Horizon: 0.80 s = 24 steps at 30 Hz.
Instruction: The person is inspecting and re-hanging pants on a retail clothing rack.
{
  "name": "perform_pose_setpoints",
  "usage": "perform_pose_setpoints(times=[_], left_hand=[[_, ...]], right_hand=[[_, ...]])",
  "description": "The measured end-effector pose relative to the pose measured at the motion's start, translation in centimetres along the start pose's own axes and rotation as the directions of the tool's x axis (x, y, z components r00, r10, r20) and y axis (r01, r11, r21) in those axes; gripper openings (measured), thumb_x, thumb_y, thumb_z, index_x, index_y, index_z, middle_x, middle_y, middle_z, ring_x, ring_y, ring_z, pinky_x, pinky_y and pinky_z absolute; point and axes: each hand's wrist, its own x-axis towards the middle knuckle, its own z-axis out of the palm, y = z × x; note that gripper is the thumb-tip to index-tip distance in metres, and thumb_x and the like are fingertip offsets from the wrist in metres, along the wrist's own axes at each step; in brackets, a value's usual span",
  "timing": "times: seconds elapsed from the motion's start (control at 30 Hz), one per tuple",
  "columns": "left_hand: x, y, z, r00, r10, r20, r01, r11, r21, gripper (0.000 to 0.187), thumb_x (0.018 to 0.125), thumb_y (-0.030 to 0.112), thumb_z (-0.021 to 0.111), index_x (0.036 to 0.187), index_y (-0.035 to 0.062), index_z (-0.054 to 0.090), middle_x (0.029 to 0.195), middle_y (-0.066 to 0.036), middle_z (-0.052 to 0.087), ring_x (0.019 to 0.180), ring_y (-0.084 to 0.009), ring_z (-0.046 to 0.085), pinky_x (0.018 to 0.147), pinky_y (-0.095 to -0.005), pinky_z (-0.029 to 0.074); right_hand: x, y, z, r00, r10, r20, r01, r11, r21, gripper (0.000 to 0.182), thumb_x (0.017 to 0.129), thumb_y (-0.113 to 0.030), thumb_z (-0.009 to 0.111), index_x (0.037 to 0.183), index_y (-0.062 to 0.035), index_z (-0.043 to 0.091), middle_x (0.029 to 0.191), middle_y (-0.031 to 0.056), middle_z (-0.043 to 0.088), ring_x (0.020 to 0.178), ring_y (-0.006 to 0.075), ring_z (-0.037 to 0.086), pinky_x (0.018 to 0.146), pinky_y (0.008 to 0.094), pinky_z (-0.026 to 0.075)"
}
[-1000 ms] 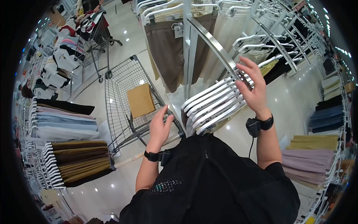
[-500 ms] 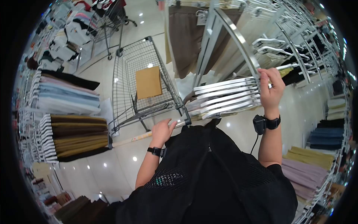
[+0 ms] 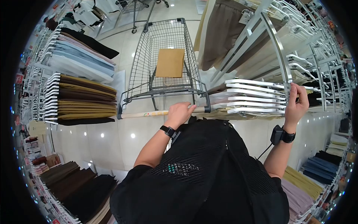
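My left hand (image 3: 180, 113) rests closed over the handle (image 3: 149, 114) of a wire shopping cart (image 3: 191, 56). Inside the cart lies a flat brown cardboard piece (image 3: 170, 62). On the right, my right hand (image 3: 297, 100) is closed at the end of a curved metal rack bar (image 3: 278, 46). White hangers (image 3: 253, 100) holding light-coloured garments are stacked beside that hand, to its left. Both wrists wear black bands, and the right one also has a black device with a cable.
Brown and mustard trousers (image 3: 87, 100) and blue and white garments (image 3: 82, 59) hang at the left. Brown trousers (image 3: 223, 31) hang on the rack ahead. Another cart (image 3: 130, 5) stands at the top. Folded or hanging yellow clothes (image 3: 304, 181) are at lower right.
The view has turned, so the cart now stands straighter ahead and the hangers and rack bar appear farther right. Both hands keep their places on the cart handle and the rack bar.
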Motion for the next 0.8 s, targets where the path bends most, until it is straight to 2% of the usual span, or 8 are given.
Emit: perform_pose_setpoints(times=[0.13, 0.2, 0.23, 0.37, 0.43, 0.53, 0.6, 0.8], left_hand=[[0.2, -0.3, 0.5, 1.000, -0.002, -0.015, 0.003, 1.000, 0.020, 0.050, 0.103, 0.051, 0.061, 0.085, 0.0072, 0.075, 0.083, -0.017, 0.074, 0.080, -0.0396, 0.071, 0.072, -0.0508, 0.056], [0.3, -0.4, 0.7, 1.000, 0.006, -0.025, -0.005, 1.000, 0.027, 0.051, 0.103, 0.052, 0.061, 0.083, 0.0073, 0.075, 0.081, -0.017, 0.074, 0.078, -0.0392, 0.071, 0.071, -0.0508, 0.056], [0.3, -0.4, 0.7, 1.000, 0.007, -0.027, -0.006, 1.000, 0.027, 0.051, 0.103, 0.052, 0.061, 0.083, 0.0073, 0.075, 0.081, -0.017, 0.074, 0.078, -0.0392, 0.071, 0.071, -0.0508, 0.056], [0.2, -0.4, 0.7, 0.998, 0.028, -0.047, -0.028, 1.000, 0.015, 0.051, 0.103, 0.052, 0.061, 0.084, 0.0070, 0.075, 0.080, -0.017, 0.073, 0.078, -0.0395, 0.071, 0.071, -0.0512, 0.056], [0.1, -0.3, 0.8, 0.999, 0.032, -0.033, -0.032, 0.999, 0.019, 0.052, 0.103, 0.052, 0.061, 0.083, 0.0068, 0.075, 0.080, -0.018, 0.073, 0.078, -0.0397, 0.071, 0.071, -0.0511, 0.056], [0.2, -0.1, 0.4, 0.999, 0.025, -0.045, -0.024, 0.999, 0.026, 0.051, 0.103, 0.052, 0.061, 0.083, 0.0065, 0.075, 0.080, -0.018, 0.073, 0.078, -0.0402, 0.071, 0.072, -0.0514, 0.056], [0.3, 0.3, -0.5, 0.991, -0.065, 0.115, 0.059, 0.997, 0.057, 0.048, 0.104, 0.051, 0.061, 0.107, 0.0081, 0.081, 0.093, -0.019, 0.078, 0.089, -0.0396, 0.074, 0.077, -0.0508, 0.058], [0.1, 0.2, -0.2, 0.994, -0.061, 0.089, 0.057, 0.997, 0.045, 0.047, 0.103, 0.051, 0.063, 0.107, 0.0073, 0.081, 0.093, -0.018, 0.078, 0.089, -0.0394, 0.074, 0.077, -0.0507, 0.058]], right_hand=[[-0.5, 0.6, 0.3, 0.996, 0.080, -0.027, -0.078, 0.995, 0.062, 0.012, 0.104, -0.005, 0.066, 0.107, 0.0030, 0.075, 0.086, 0.0014, 0.062, 0.078, 0.0117, 0.053, 0.073, 0.0254, 0.043], [-0.5, 0.4, 0.4, 0.997, 0.048, -0.065, -0.046, 0.999, 0.030, 0.013, 0.104, -0.005, 0.065, 0.108, 0.0030, 0.075, 0.089, 0.0017, 0.063, 0.080, 0.0117, 0.053, 0.074, 0.0252, 0.042], [-0.5, 0.1, 0.8, 0.993, -0.032, -0.112, 0.032, 0.999, 0.000, 0.014, 0.104, -0.005, 0.065, 0.110, 0.0030, 0.075, 0.089, 0.0016, 0.062, 0.080, 0.0117, 0.053, 0.075, 0.0252, 0.043], [-0.9, 0.3, 0.2, 0.996, 0.047, -0.080, -0.050, 0.998, -0.039, 0.014, 0.104, -0.005, 0.066, 0.111, 0.0031, 0.075, 0.089, 0.0011, 0.061, 0.081, 0.0113, 0.053, 0.075, 0.0252, 0.043], [-0.5, 0.5, 0.2, 0.992, 0.110, -0.055, -0.106, 0.992, 0.068, 0.015, 0.105, -0.005, 0.066, 0.112, 0.0031, 0.075, 0.087, 0.0002, 0.060, 0.080, 0.0103, 0.051, 0.073, 0.0247, 0.041], [-0.4, 0.6, 0.3, 0.995, 0.088, -0.049, -0.084, 0.994, 0.069, 0.015, 0.105, -0.005, 0.065, 0.112, 0.0031, 0.075, 0.087, -0.0006, 0.059, 0.080, 0.0093, 0.050, 0.072, 0.0239, 0.040], [-0.4, 0.6, 0.4, 0.995, 0.080, -0.056, -0.075, 0.994, 0.083, 0.014, 0.105, -0.005, 0.066, 0.112, 0.0030, 0.075, 0.087, -0.0014, 0.058, 0.079, 0.0089, 0.049, 0.072, 0.0235, 0.039], [-0.3, 0.5, 0.2, 0.994, 0.103, -0.029, -0.100, 0.989, 0.108, 0.014, 0.105, -0.006, 0.066, 0.111, 0.0023, 0.075, 0.085, -0.0024, 0.056, 0.078, 0.0075, 0.047, 0.068, 0.0233, 0.036]])
